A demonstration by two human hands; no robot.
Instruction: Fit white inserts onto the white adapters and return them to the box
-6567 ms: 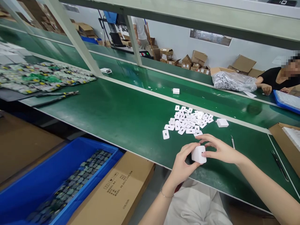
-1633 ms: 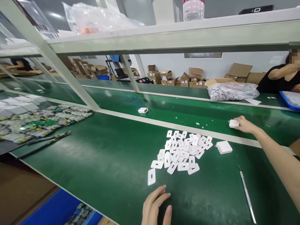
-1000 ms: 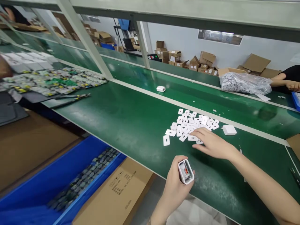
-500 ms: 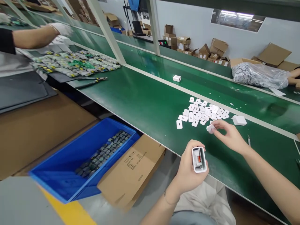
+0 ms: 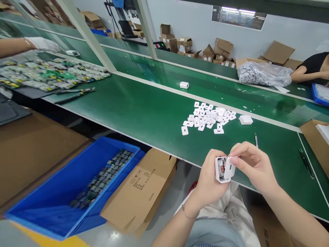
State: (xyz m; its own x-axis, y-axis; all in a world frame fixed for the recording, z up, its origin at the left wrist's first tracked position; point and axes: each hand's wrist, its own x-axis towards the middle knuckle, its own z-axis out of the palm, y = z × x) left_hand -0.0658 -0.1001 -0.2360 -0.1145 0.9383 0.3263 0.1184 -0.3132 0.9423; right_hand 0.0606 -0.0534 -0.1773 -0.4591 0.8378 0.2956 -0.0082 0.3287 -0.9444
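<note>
My left hand (image 5: 211,178) is wrapped round a white charger housing (image 5: 219,179), whose open end faces me and shows parts inside, one of them reddish. Between the thumb and fingers of my right hand (image 5: 254,166) is a white end cap (image 5: 230,168) with a small slot. The cap stands tilted at the housing's mouth, covering its right part; whether it touches the rim I cannot tell. Beyond my hands, a loose pile of similar white caps (image 5: 205,116) lies on the green bench (image 5: 138,109). A closed white charger (image 5: 246,119) rests right of the pile.
Another white charger (image 5: 184,85) sits on the green belt. A craft knife (image 5: 256,140) and tweezers (image 5: 305,163) lie at right, pliers (image 5: 77,94) at left beside circuit boards (image 5: 51,73). Below the bench stand a blue bin (image 5: 51,209) and a carton (image 5: 138,188). A co-worker's gloved hand (image 5: 45,44) is far left.
My right hand has brought the cap from beside the pile to the mouth of the housing in my left hand. The view has shifted right. The co-worker's gloved hand is over the belt.
</note>
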